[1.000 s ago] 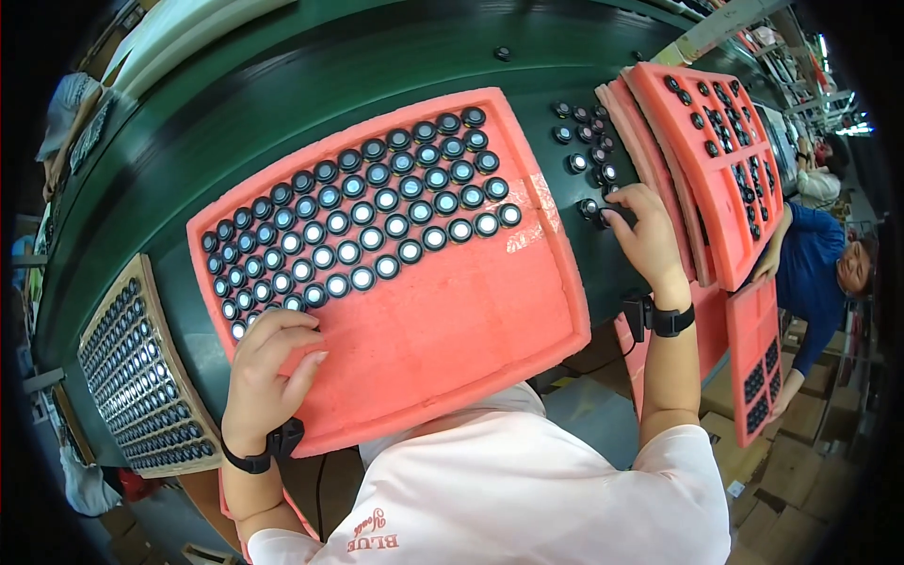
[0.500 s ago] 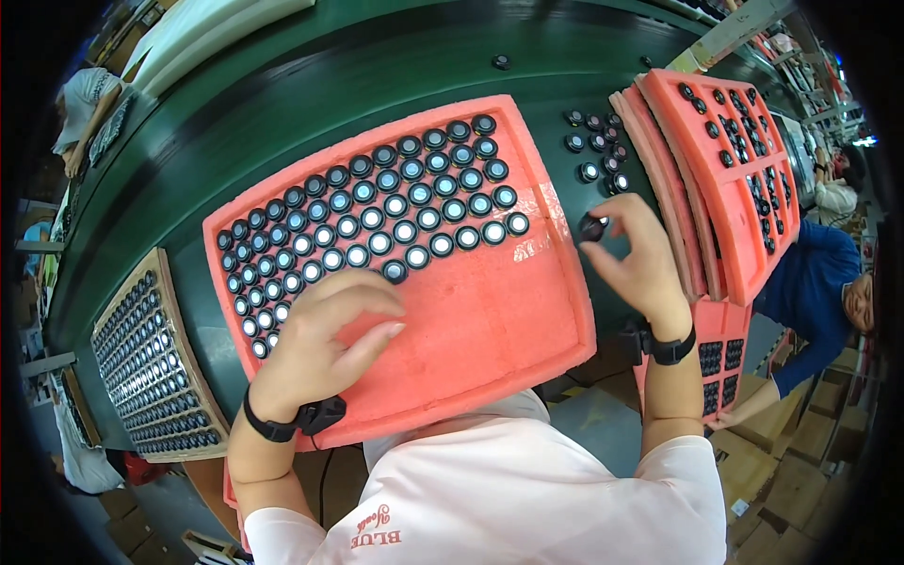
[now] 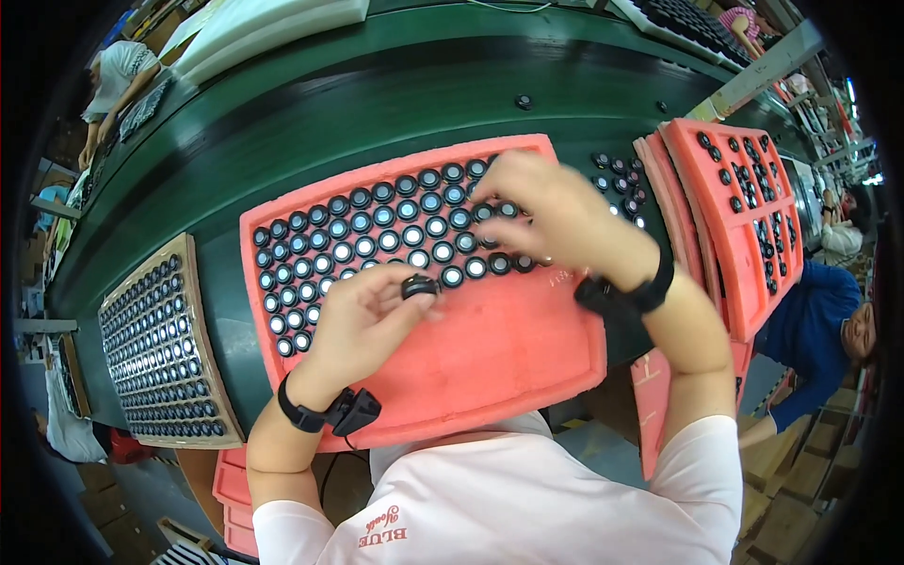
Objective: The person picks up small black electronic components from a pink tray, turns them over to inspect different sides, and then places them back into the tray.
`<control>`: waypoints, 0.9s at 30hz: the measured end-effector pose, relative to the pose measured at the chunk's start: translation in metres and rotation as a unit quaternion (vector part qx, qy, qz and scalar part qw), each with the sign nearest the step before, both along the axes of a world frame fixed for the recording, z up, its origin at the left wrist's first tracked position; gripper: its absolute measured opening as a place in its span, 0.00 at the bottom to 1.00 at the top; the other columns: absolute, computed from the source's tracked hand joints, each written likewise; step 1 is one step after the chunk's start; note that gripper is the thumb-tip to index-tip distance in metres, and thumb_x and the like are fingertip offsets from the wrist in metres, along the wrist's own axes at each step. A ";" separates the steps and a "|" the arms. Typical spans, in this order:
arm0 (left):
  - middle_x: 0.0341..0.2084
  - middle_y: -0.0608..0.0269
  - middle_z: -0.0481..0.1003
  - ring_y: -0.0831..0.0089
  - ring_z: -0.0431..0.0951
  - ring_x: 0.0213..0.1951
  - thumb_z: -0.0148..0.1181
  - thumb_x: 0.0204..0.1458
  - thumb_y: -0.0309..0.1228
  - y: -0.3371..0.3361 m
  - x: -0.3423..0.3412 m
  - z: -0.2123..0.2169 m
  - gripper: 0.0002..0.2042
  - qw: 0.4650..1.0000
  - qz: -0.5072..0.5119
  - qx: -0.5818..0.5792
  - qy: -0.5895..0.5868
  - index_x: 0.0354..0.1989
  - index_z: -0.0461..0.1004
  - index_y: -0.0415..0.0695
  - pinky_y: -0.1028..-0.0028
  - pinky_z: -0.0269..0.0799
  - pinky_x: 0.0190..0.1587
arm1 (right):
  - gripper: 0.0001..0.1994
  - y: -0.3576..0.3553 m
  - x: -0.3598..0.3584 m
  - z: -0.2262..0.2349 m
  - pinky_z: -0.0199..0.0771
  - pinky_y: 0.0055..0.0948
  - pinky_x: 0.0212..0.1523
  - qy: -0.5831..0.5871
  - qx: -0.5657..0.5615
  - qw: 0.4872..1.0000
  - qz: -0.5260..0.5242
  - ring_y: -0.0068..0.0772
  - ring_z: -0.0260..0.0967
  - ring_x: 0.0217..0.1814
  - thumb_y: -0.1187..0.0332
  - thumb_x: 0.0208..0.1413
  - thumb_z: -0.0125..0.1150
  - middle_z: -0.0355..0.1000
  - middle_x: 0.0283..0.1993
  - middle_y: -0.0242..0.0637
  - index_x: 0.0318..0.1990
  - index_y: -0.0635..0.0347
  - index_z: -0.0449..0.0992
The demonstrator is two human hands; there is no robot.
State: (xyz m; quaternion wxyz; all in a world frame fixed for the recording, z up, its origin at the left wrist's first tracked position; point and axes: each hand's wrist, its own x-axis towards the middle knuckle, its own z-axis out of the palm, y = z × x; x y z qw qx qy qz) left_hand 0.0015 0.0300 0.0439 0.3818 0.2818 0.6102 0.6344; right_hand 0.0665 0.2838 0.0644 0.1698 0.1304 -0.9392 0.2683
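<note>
My left hand pinches a small round black cap-like part between thumb and fingers, over the lower edge of the rows. The salmon-pink foam tray in front of me carries several rows of such parts, black rings with pale round centres. My right hand, blurred by motion, reaches over the right end of the rows. Its thumb and fingers are apart, and no part shows between them. The hand hides some of the parts beneath it.
Loose black parts lie on the green work surface beyond the right hand. Stacked pink trays lean at the right, the top one partly filled. Left stands a filled brown tray. A person in blue is at the right.
My right hand has swung left from beside the loose parts to above the rows; the dark part it pinched no longer shows there. My left hand, empty before, now holds a part.
</note>
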 end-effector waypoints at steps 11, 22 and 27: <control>0.35 0.50 0.77 0.63 0.81 0.38 0.51 0.55 0.16 -0.084 0.004 0.004 0.10 0.979 0.201 0.008 0.012 0.45 0.68 0.32 0.68 0.80 0.44 | 0.11 0.160 -0.141 -0.078 0.73 0.37 0.39 -0.137 0.134 0.939 -0.286 0.44 0.74 0.35 0.65 0.49 0.65 0.76 0.33 0.45 0.34 0.65 0.76; 0.34 0.49 0.78 0.63 0.81 0.36 0.52 0.56 0.18 -0.135 -0.003 -0.007 0.07 0.941 0.333 0.051 0.021 0.43 0.67 0.31 0.66 0.79 0.43 | 0.14 0.154 -0.169 -0.097 0.73 0.39 0.42 -0.247 0.091 0.926 -0.270 0.47 0.75 0.36 0.60 0.47 0.69 0.77 0.30 0.47 0.31 0.63 0.78; 0.33 0.50 0.77 0.64 0.81 0.36 0.52 0.56 0.19 -0.115 0.001 0.000 0.08 0.951 0.300 0.063 0.038 0.43 0.68 0.31 0.66 0.79 0.43 | 0.14 0.155 -0.166 -0.100 0.73 0.40 0.40 -0.254 0.102 0.925 -0.263 0.47 0.75 0.36 0.61 0.47 0.68 0.76 0.33 0.47 0.33 0.63 0.76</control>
